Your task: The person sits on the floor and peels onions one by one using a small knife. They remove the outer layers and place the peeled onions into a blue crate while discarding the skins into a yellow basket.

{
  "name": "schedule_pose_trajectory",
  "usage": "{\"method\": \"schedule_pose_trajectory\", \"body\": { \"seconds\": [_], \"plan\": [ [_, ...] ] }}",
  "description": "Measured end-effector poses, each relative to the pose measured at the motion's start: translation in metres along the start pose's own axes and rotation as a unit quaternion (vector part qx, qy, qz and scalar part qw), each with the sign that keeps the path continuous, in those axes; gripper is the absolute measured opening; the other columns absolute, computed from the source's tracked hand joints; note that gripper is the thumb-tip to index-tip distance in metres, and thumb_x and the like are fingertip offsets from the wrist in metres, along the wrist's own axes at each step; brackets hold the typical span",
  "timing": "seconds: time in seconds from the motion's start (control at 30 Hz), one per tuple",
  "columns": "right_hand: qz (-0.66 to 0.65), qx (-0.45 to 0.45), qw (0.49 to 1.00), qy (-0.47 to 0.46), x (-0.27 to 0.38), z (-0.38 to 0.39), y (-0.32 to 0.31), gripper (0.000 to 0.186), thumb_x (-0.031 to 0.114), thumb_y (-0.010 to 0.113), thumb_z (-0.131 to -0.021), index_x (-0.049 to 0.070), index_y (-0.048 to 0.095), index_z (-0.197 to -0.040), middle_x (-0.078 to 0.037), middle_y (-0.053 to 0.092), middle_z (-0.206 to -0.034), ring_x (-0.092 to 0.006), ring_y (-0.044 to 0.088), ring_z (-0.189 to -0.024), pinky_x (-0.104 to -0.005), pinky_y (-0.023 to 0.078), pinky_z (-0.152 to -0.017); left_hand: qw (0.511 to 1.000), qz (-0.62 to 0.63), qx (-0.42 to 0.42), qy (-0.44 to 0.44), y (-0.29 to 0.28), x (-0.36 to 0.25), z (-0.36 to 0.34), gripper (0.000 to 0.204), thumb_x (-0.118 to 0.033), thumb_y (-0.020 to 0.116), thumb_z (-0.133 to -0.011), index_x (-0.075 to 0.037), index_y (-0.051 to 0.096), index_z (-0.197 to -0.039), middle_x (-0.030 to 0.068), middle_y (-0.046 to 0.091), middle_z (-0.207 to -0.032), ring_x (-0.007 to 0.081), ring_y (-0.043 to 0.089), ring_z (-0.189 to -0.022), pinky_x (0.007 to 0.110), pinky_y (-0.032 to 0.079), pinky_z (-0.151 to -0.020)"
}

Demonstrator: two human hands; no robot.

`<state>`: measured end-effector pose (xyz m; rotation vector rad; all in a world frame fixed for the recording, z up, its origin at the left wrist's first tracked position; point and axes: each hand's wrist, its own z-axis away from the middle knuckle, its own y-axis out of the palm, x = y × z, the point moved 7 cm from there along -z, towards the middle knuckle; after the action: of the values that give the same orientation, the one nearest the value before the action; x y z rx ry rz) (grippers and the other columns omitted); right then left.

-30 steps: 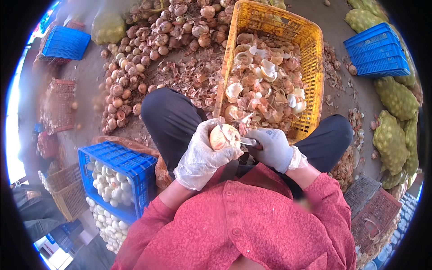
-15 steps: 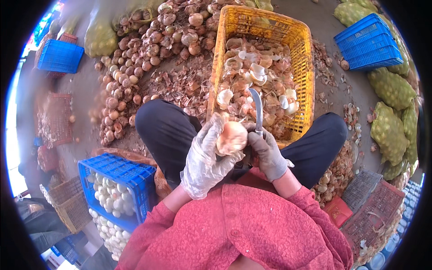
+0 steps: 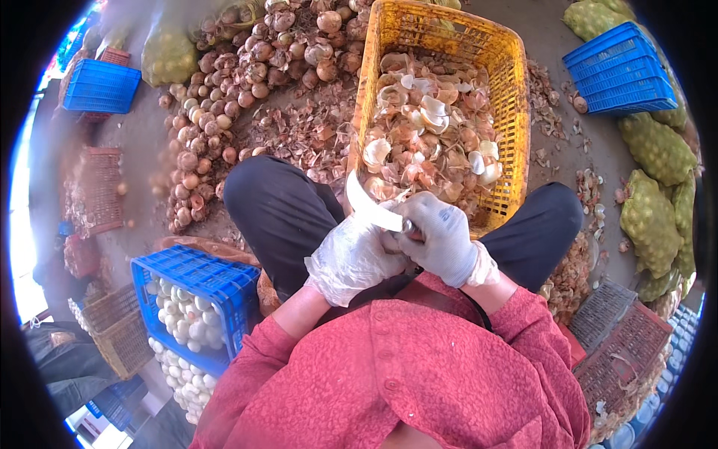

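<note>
Both of my gloved hands are together in front of my lap, near the close end of a yellow crate (image 3: 516,150). My right hand (image 3: 441,232) is closed around the handle of a curved knife (image 3: 368,208). Its blade shines white with glare and points up and left, across the top of my left hand (image 3: 355,258). That left hand is curled closed around an onion, now almost wholly hidden by the blade and the fingers. Dry onion skins (image 3: 426,142) and pale peelings lie inside the yellow crate.
Unpeeled onions (image 3: 254,71) are heaped ahead on the left. A blue crate (image 3: 198,273) of peeled white onions stands at my left. Green mesh sacks (image 3: 651,221) and a stacked blue crate (image 3: 619,71) are on the right. Loose skins (image 3: 299,142) litter the floor.
The knife has swung from upright over to the left, its blade now over my left hand. My right hand has turned, knuckles up, and the onion has dropped from sight.
</note>
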<state>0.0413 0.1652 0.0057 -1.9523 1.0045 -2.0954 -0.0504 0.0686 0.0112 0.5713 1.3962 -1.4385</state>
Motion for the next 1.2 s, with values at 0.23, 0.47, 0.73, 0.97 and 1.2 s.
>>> {"method": "schedule_pose_trajectory", "body": {
  "seconds": [0.23,0.47,0.73,0.97,1.2],
  "plan": [
    [-0.663,-0.125,0.699,0.235,-0.038,0.013,0.007,0.014,0.013,0.062,-0.096,0.001,0.064,-0.103,-0.009,0.068,-0.088,-0.0119,0.063,-0.065,-0.0212,0.048,-0.05,0.964,0.26,-0.03,-0.053,-0.005,0.01,0.018,0.079,-0.009,0.081,-0.071,-0.01,0.048,-0.142,0.0169,0.062,-0.119,0.0275,0.065,-0.103,0.036,0.054,-0.087],
    [-0.279,-0.102,0.895,0.334,-0.068,0.024,-0.042,0.035,0.01,0.06,-0.098,-0.002,0.057,-0.131,-0.007,0.071,-0.096,-0.0082,0.063,-0.074,-0.0206,0.051,-0.059,0.686,0.721,-0.093,-0.021,-0.02,-0.002,0.008,0.081,0.006,0.077,-0.073,-0.006,0.045,-0.147,0.0159,0.058,-0.135,0.029,0.063,-0.117,0.035,0.055,-0.095],
    [-0.317,-0.035,0.931,0.174,-0.005,0.01,0.01,0.032,0.013,0.064,-0.098,0.003,0.063,-0.128,-0.001,0.066,-0.094,-0.0065,0.059,-0.082,-0.0234,0.051,-0.072,0.861,0.503,-0.051,-0.056,-0.003,0.009,0.018,0.085,0.002,0.078,-0.081,-0.004,0.031,-0.152,0.0112,0.059,-0.127,0.021,0.058,-0.119,0.035,0.054,-0.095],
    [-0.069,0.036,0.992,0.1,0.007,0.034,-0.001,0.02,0.0,0.067,-0.087,0.003,0.071,-0.107,-0.008,0.067,-0.082,-0.016,0.064,-0.07,-0.0291,0.05,-0.065,0.753,0.636,-0.128,-0.11,-0.008,0.045,0.02,0.085,-0.007,0.085,-0.076,-0.003,0.038,-0.147,0.0111,0.061,-0.127,0.0224,0.061,-0.118,0.035,0.053,-0.098],
    [-0.067,0.106,0.989,0.081,0.004,0.037,0.01,0.012,0.009,0.073,-0.084,0.005,0.069,-0.094,-0.013,0.06,-0.071,-0.0273,0.061,-0.062,-0.0366,0.047,-0.058,0.749,0.645,-0.133,-0.078,-0.006,0.043,0.02,0.081,-0.005,0.084,-0.073,-0.002,0.041,-0.142,0.0121,0.059,-0.128,0.0222,0.063,-0.113,0.034,0.055,-0.095]
  ]
}}
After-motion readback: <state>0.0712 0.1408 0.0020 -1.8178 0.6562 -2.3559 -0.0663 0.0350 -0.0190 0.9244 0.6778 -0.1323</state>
